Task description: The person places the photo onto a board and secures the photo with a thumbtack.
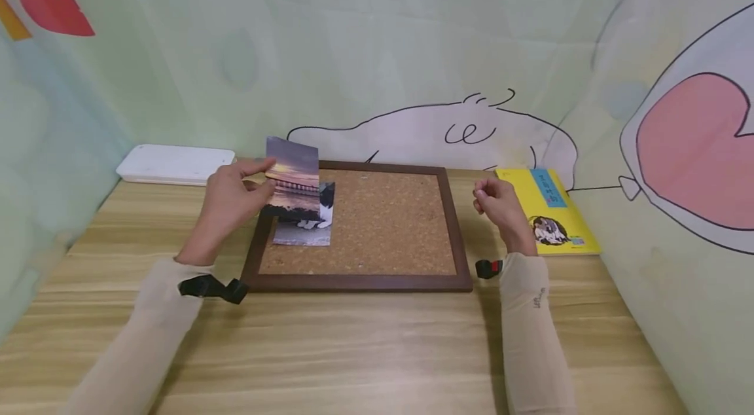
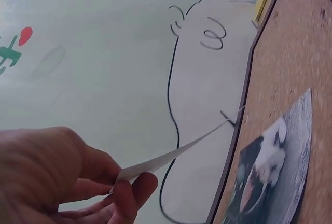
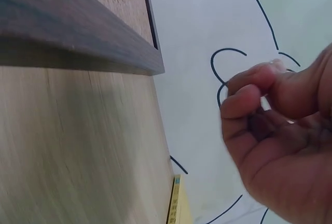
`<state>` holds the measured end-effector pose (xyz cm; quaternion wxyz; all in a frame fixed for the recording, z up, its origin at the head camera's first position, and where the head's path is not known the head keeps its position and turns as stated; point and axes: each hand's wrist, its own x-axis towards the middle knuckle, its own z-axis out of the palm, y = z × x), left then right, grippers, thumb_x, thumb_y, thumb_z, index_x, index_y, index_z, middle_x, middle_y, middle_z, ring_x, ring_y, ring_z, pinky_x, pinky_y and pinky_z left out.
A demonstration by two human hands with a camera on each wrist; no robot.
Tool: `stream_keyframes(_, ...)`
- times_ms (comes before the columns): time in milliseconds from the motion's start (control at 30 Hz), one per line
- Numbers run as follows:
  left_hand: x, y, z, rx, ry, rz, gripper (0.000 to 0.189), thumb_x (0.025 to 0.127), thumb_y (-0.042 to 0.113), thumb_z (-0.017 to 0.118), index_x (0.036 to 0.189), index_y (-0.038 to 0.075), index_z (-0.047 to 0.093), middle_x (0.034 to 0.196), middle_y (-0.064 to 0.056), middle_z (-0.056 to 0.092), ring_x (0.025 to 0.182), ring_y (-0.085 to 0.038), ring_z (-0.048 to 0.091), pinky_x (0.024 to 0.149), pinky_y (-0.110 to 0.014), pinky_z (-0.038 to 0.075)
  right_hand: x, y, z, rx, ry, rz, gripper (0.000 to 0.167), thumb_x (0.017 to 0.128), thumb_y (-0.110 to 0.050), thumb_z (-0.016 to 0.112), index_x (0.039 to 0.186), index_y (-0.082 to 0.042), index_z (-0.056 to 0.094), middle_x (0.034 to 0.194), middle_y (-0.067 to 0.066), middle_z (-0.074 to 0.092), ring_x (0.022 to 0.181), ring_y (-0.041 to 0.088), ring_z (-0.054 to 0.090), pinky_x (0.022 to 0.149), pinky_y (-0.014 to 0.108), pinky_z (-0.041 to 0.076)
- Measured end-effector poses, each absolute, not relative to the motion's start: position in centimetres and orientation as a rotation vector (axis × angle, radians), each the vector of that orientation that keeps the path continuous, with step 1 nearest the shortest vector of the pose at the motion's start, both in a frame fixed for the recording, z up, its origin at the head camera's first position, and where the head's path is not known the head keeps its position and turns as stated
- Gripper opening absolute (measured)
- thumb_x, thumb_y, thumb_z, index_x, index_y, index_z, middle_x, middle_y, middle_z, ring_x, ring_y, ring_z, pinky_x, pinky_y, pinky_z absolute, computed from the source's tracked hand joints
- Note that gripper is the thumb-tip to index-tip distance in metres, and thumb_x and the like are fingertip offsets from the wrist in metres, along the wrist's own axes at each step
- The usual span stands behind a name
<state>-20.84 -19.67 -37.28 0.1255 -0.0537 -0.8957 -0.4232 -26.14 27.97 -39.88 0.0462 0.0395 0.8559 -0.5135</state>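
Note:
My left hand (image 1: 235, 196) pinches a sunset photo (image 1: 292, 173) by its left edge, between thumb and fingers. The photo stands tilted above the left part of a cork board (image 1: 389, 225); in the left wrist view it appears nearly edge-on. Beneath it, a cat photo (image 1: 303, 236) lies on the cork, partly covered in the head view. To the right of the board, my right hand (image 1: 501, 205) is raised with fingers curled. At its pinched thumb and fingertip shows a small clear, whitish piece (image 3: 278, 65), mostly hidden; I cannot tell its kind.
The board's dark brown wooden frame (image 1: 359, 282) rests on the wood-grain table (image 1: 353, 349). A yellow book (image 1: 554, 209) lies at the right, close to the right hand. A flat white case (image 1: 177, 163) sits at the back left. Printed fabric walls (image 1: 412, 42) enclose the table.

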Motion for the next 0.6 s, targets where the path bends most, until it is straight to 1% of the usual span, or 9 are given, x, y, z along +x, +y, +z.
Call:
stream_keyframes(100, -21.3, -18.1, -37.4, -0.193, -2.625, -1.293, 0.048, 0.097, 0.009, 0.068, 0.144, 0.001, 0.067, 0.143, -0.03, 0.067, 0.063, 0.013, 0.056, 0.051, -0.022, 0.041, -26.2, 27.6, -39.9, 0.075, 2.634, -1.668, 0.013, 0.112, -0.011, 0.053, 0.118, -0.003, 0.061, 0.09, 0.001, 0.056, 0.078, 0.013, 0.056, 0.08, 0.029, 0.053)
stream_keyframes(233, -21.7, -16.1, -37.5, -0.223, -2.628, -1.379, 0.047, 0.096, 0.009, 0.068, 0.142, 0.002, 0.068, 0.114, -0.031, 0.078, 0.051, 0.006, 0.045, 0.049, -0.024, 0.035, -26.3, 27.3, -40.0, 0.019, 2.663, -1.717, 0.02, 0.111, -0.009, 0.054, 0.12, 0.002, 0.068, 0.085, -0.002, 0.059, 0.074, 0.01, 0.057, 0.075, 0.027, 0.053)
stream_keyframes(333, -22.1, -14.7, -37.7, -0.223, -2.644, -1.46, 0.048, 0.096, 0.009, 0.067, 0.143, 0.005, 0.068, 0.101, -0.029, 0.08, 0.043, 0.001, 0.037, 0.048, -0.026, 0.032, -26.4, 27.3, -39.9, 0.02, 2.67, -1.705, 0.022, 0.11, -0.01, 0.056, 0.121, 0.003, 0.069, 0.084, -0.003, 0.06, 0.075, 0.01, 0.058, 0.076, 0.028, 0.054)
stream_keyframes(367, -22.2, -14.3, -37.8, -0.219, -2.655, -1.482, 0.048, 0.096, 0.01, 0.067, 0.144, 0.006, 0.068, 0.105, -0.028, 0.08, 0.042, 0.001, 0.037, 0.048, -0.026, 0.032, -26.4, 27.3, -39.9, 0.026, 2.668, -1.7, 0.022, 0.11, -0.011, 0.056, 0.121, 0.003, 0.069, 0.084, -0.003, 0.06, 0.075, 0.01, 0.058, 0.077, 0.029, 0.055)
stream_keyframes(400, -22.3, -14.0, -37.9, -0.223, -2.661, -1.502, 0.049, 0.096, 0.009, 0.067, 0.145, 0.006, 0.067, 0.115, -0.026, 0.079, 0.043, 0.001, 0.038, 0.049, -0.026, 0.033, -26.4, 27.3, -39.9, 0.033, 2.664, -1.699, 0.022, 0.11, -0.011, 0.057, 0.121, 0.003, 0.069, 0.085, -0.003, 0.06, 0.075, 0.011, 0.058, 0.077, 0.029, 0.055)
stream_keyframes(433, -22.4, -13.6, -38.0, -0.227, -2.671, -1.5, 0.049, 0.096, 0.01, 0.067, 0.145, 0.007, 0.067, 0.113, -0.026, 0.08, 0.043, 0.0, 0.038, 0.049, -0.026, 0.033, -26.4, 27.3, -39.9, 0.034, 2.659, -1.701, 0.023, 0.111, -0.011, 0.057, 0.122, 0.004, 0.068, 0.086, -0.003, 0.06, 0.075, 0.011, 0.058, 0.076, 0.028, 0.055)
stream_keyframes(467, -22.5, -13.2, -38.1, -0.235, -2.675, -1.509, 0.049, 0.097, 0.01, 0.067, 0.145, 0.007, 0.067, 0.116, -0.025, 0.08, 0.043, 0.0, 0.039, 0.049, -0.026, 0.033, -26.4, 27.3, -39.9, 0.042, 2.653, -1.706, 0.024, 0.111, -0.012, 0.057, 0.124, 0.005, 0.067, 0.087, -0.003, 0.06, 0.075, 0.01, 0.058, 0.076, 0.027, 0.055)
stream_keyframes(567, -22.7, -12.3, -38.3, -0.268, -2.677, -1.504, 0.049, 0.096, 0.01, 0.068, 0.145, 0.008, 0.067, 0.087, -0.016, 0.081, 0.042, -0.002, 0.036, 0.048, -0.026, 0.033, -26.3, 27.2, -40.0, 0.045, 2.642, -1.723, 0.027, 0.111, -0.015, 0.057, 0.126, 0.006, 0.066, 0.09, -0.002, 0.06, 0.075, 0.01, 0.057, 0.073, 0.024, 0.053)
stream_keyframes(600, -22.8, -12.0, -38.4, -0.283, -2.67, -1.505, 0.048, 0.096, 0.01, 0.068, 0.144, 0.007, 0.068, 0.085, -0.015, 0.081, 0.042, -0.002, 0.035, 0.048, -0.026, 0.033, -26.3, 27.2, -40.0, 0.044, 2.64, -1.725, 0.029, 0.111, -0.016, 0.058, 0.128, 0.007, 0.065, 0.091, -0.002, 0.06, 0.075, 0.009, 0.057, 0.073, 0.023, 0.053)
